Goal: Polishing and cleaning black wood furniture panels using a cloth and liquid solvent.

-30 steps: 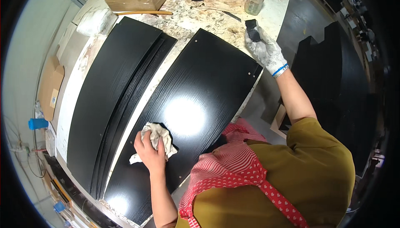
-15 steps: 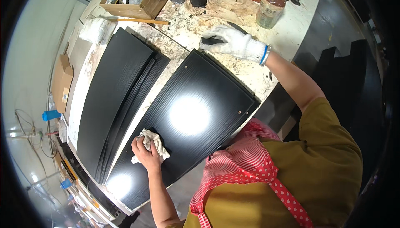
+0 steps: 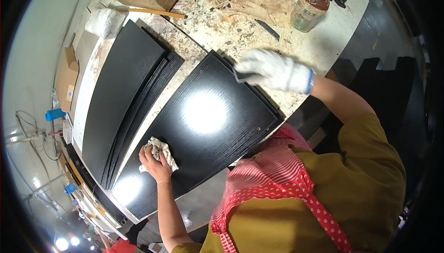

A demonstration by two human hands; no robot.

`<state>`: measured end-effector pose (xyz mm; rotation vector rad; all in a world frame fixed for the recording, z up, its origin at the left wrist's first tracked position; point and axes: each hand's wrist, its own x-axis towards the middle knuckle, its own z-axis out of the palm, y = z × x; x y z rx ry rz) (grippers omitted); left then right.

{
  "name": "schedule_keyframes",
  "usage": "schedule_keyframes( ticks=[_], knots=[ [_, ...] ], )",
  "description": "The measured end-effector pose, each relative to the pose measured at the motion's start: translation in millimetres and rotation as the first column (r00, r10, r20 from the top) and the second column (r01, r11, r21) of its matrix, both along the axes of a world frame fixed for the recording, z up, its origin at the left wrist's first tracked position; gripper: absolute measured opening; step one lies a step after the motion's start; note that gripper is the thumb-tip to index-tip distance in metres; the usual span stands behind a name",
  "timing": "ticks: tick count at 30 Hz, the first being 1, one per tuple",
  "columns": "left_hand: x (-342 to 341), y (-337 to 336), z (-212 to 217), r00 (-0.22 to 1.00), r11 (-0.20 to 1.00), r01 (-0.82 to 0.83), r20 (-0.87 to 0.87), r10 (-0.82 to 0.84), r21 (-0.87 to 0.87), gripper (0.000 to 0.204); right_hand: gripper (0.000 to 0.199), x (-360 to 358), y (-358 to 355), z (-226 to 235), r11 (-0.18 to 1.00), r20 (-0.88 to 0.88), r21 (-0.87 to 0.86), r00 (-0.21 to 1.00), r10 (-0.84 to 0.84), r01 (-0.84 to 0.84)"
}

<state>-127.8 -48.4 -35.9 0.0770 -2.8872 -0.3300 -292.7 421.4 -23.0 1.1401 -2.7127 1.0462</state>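
From the head camera: a bare left hand (image 3: 155,163) presses a crumpled rag (image 3: 161,150) onto a glossy black panel (image 3: 203,128); the gloved right hand (image 3: 273,70) clasps a small dark tool (image 3: 241,75) at its far edge. The tool could scratch the finish. Half a second earlier, that hand hovered over the bench (image 3: 259,26).

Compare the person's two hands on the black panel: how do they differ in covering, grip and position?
The right hand wears a white work glove with a blue cuff; the left hand is bare. The right hand grips a small dark tool at the far end of the black panel; the left hand presses a crumpled white cloth near its near end. Both rest on the same glossy panel.
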Motion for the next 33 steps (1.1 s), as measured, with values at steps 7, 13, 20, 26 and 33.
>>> schedule_keyframes(
  ticks=[7, 13, 20, 26, 33],
  knots=[
    [1, -3, -3, 1.0, 1.0, 0.008, -0.016, -0.008, 0.016, 0.038, 0.039, 55, 43, 38, 0.989, 0.298, -0.143, 0.951, 0.079, -0.037],
    [1, -4, -3, 1.0, 1.0, 0.005, -0.013, -0.005, -0.006, 0.037, 0.044, 0, -7, -5, 0.917, 0.414, -0.389, 0.906, 0.091, 0.086],
    [0, -4, -5, 0.999, 1.0, 0.027, -0.038, -0.027, -0.005, 0.035, 0.046, 87, 32, 4, 0.998, 0.187, -0.048, 0.982, -0.031, 0.04],
    [0, -11, -9, 0.997, 0.999, 0.053, -0.062, -0.052, 0.013, 0.035, 0.038, 177, 53, 27, 0.925, 0.617, -0.269, 0.785, -0.047, 0.267],
    [-5, -10, -9, 0.991, 0.992, 0.086, -0.114, -0.075, 0.089, 0.035, 0.044, 217, 0, 43, 0.758, 0.278, -0.163, 0.767, -0.579, 0.631]
  ],
)
